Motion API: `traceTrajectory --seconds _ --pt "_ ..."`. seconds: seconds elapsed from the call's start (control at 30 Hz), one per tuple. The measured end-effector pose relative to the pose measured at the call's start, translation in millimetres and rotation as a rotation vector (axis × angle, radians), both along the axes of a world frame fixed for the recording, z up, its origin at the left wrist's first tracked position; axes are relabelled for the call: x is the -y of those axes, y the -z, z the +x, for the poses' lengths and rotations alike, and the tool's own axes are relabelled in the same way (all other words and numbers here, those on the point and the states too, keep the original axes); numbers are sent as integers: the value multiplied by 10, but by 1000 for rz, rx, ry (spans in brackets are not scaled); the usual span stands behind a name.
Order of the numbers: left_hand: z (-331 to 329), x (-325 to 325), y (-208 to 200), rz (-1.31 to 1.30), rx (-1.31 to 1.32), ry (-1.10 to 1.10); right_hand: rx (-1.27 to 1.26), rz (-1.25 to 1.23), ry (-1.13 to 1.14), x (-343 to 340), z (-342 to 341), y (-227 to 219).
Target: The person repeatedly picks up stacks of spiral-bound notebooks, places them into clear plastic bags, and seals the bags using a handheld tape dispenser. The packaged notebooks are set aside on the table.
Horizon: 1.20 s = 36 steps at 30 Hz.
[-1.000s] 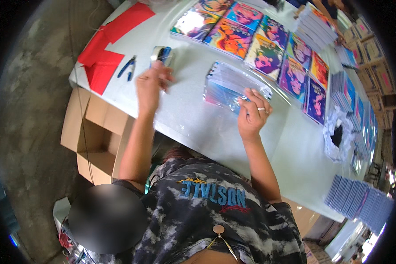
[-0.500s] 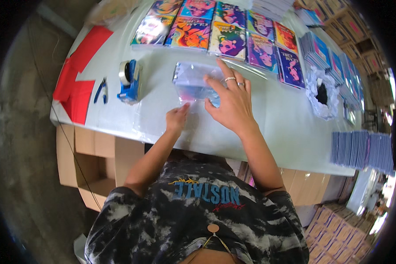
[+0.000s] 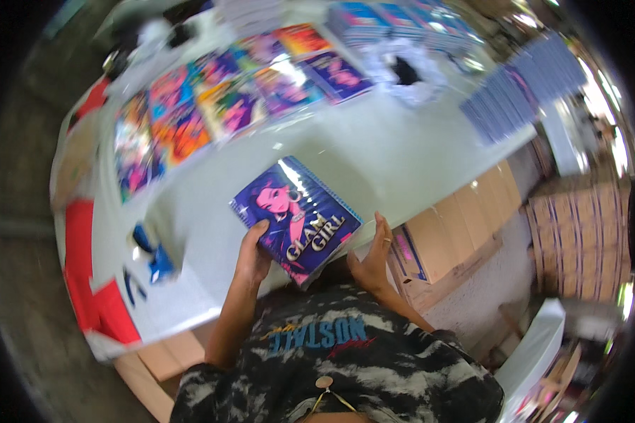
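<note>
A spiral notebook in glossy clear wrap, its purple cover showing a pink-toned drawn figure, is tilted above the front edge of the table. It looks thick, but I cannot tell whether several notebooks are packed together. My left hand grips its lower left edge, thumb on the cover and the other fingers hidden underneath. Beside its lower right corner, my right hand is held apart from it with the fingers stretched out, a ring on one of them.
Rows of colourful notebooks lie across the white-covered table. At left are a blue tape dispenser, pliers and red sheets. A white plastic bag and notebook stacks stand right; cardboard boxes sit below.
The wrapped notebook has come up off the table toward me and its purple cover now shows. My right hand has moved from above it to its right side. The view has turned.
</note>
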State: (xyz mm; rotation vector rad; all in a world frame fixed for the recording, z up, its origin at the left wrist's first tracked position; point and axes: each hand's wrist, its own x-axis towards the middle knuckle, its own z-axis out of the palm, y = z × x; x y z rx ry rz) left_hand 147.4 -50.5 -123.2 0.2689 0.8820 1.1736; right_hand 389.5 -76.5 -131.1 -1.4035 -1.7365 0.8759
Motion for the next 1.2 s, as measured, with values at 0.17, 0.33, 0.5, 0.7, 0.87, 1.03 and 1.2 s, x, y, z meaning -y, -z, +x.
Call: traceTrajectory --seconds 0.17,0.33,0.5,0.7,0.87,1.03,1.2 --pt "1022 -878 -844 433 -117 140 -1135 -389 48 -343 404 -699" --pt "2007 -1632 -1754 970 -364 352 -1304 134 109 -1460 1776 -1693" --pt "2275 -1854 -1794 853 -569 544 -920 518 293 -2426 3525 -2393" --pt "2151 -1934 -983 417 -586 557 -918 112 555 -3447 5442 -2218" --pt "2039 -1918 -558 288 -696 565 46 -158 1132 -3658 5737 -2364" --pt "1957 -2283 -431 461 -1176 407 735 934 1282 -3484 4720 -2399" --pt "1982 -3379 -61 800 -1646 214 187 650 201 -3763 2788 -1112"
